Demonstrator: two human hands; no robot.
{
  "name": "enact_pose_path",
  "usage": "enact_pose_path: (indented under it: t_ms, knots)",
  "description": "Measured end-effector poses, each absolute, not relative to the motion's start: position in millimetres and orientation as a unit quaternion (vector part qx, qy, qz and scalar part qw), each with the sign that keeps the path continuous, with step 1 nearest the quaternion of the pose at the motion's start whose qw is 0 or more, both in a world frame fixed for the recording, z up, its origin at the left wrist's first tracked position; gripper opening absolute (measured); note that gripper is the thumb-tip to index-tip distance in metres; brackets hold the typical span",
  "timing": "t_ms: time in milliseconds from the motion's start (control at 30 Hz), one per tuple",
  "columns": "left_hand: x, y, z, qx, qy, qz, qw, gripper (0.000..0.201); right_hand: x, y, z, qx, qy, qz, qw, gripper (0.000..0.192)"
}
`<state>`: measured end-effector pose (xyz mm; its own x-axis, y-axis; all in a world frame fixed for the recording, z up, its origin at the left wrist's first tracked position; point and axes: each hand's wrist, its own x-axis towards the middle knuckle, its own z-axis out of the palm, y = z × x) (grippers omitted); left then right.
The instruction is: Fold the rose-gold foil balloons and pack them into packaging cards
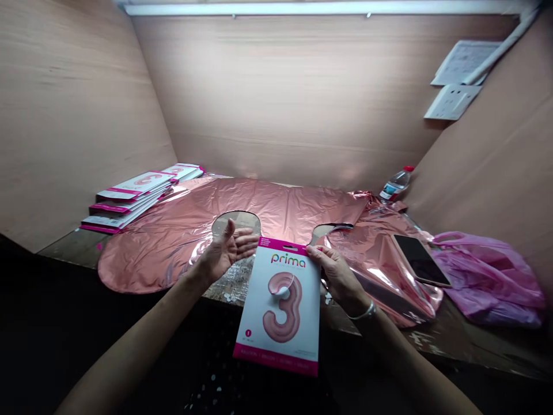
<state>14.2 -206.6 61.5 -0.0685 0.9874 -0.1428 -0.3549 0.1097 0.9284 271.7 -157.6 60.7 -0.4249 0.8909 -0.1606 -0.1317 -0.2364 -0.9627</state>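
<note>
My right hand [337, 274] grips the top right corner of a flat white and pink balloon package [280, 311], printed "prima" with a pink number 3. The package hangs upright before me, over the table's front edge. A small white piece with a thin string or strip shows against its front; I cannot make out what it is. To the left of the package, my left hand [227, 249] is open, fingers stretched out and palm turned inward, holding nothing. Behind both hands, flat rose-gold foil balloons [159, 230] shaped like a 3 lie spread over the table.
A stack of similar packages [129, 199] sits at the left. On the right are a water bottle [395, 185] with a red cap, a phone [421, 260] lying on the foil, and a pink plastic bag [492, 276]. Wooden panels [294, 98] enclose the table.
</note>
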Motion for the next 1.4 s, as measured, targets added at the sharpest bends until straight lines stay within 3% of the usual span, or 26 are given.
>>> enact_pose_path:
  t_ms: [100, 233, 333, 567, 633, 767, 833, 933, 1033, 1167, 1333, 1400]
  knots:
    - [28.0, -212.7, 68.8, 0.321, 0.374, 0.499, 0.713, 0.074, 264.5, -151.7, 61.7, -0.376, -0.478, 0.7, 0.375, 0.041]
    - [44.5, -215.8, 67.0, 0.287, 0.389, 0.511, 0.71, 0.033, 258.1, -149.9, 58.0, -0.379, -0.461, 0.714, 0.367, 0.04]
    - [51.5, -215.5, 65.9, 0.237, 0.401, 0.519, 0.716, 0.016, 257.2, -150.4, 54.0, -0.377, -0.45, 0.73, 0.35, 0.038]
    - [56.3, -216.6, 69.6, 0.15, 0.397, 0.506, 0.75, 0.022, 256.8, -154.7, 47.0, -0.392, -0.452, 0.741, 0.305, 0.036]
    - [55.4, -216.3, 69.4, 0.125, 0.407, 0.499, 0.755, 0.024, 259.5, -160.4, 49.5, -0.409, -0.535, 0.656, 0.342, 0.04]
    - [54.3, -215.6, 68.9, 0.134, 0.429, 0.531, 0.719, 0.021, 268.9, -175.4, 59.3, -0.373, -0.771, 0.262, 0.444, 0.045]
    - [56.4, -215.6, 70.1, 0.156, 0.427, 0.558, 0.694, 0.015, 269.9, -182.0, 63.0, -0.292, -0.859, 0.12, 0.404, 0.038]
    - [61.6, -215.6, 72.9, 0.2, 0.412, 0.581, 0.673, 0.009, 263.4, -187.2, 64.6, -0.231, -0.909, 0.033, 0.345, 0.019]
    - [61.6, -214.0, 73.6, 0.227, 0.417, 0.606, 0.638, 0.01, 258.1, -188.1, 68.2, -0.235, -0.906, 0.05, 0.348, 0.019]
    - [43.5, -209.0, 69.4, 0.221, 0.431, 0.633, 0.603, 0.015, 284.9, -198.3, 77.8, -0.228, -0.898, 0.213, 0.311, 0.02]
    - [12.7, -204.4, 60.1, 0.157, 0.432, 0.644, 0.611, 0.016, 377.5, -236.0, 43.4, -0.29, -0.862, 0.403, 0.103, 0.004]
    - [9.1, -204.3, 57.2, 0.148, 0.428, 0.635, 0.626, 0.017, 411.1, -247.0, 23.2, -0.346, -0.852, 0.383, 0.083, 0.033]
